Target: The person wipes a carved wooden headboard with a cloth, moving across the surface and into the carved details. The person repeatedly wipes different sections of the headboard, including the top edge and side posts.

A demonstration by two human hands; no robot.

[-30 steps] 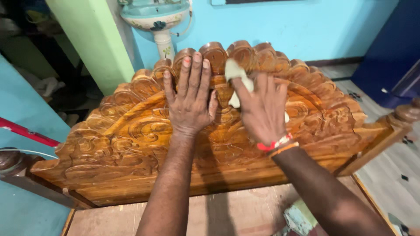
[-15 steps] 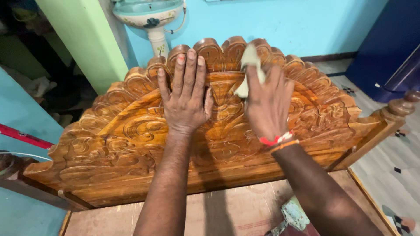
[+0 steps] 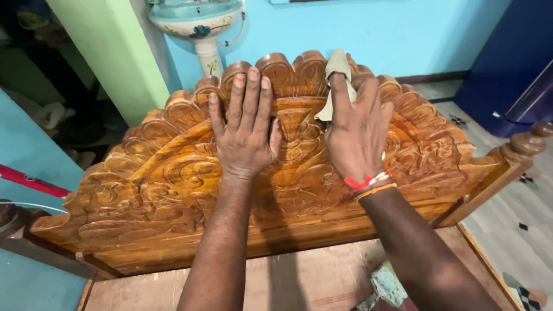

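Head cam: our right hand (image 3: 358,133) has a cloth (image 3: 334,80) pinched under the index finger, pressed on the carved top edge of the headboard (image 3: 173,184), just right of centre. Left hand (image 3: 245,129) lies flat, fingers spread, palm down on the carving beside it, holding nothing, only bracing. Cloth looks thin, soft and light, and folds over the fingertip, so it should push into grooves w/o trouble; best held bunched at the fingertip. Headboard looks like solid polished wood, stiff and heavy, prob. slick on the gloss; we'd grip it by the scalloped rim or the post (image 3: 527,144) at far right. Behind it, a sink (image 3: 199,20) on its pedestal against the blue wall (image 3: 374,34). Red & orange threads (image 3: 368,185) circle our right wrist.
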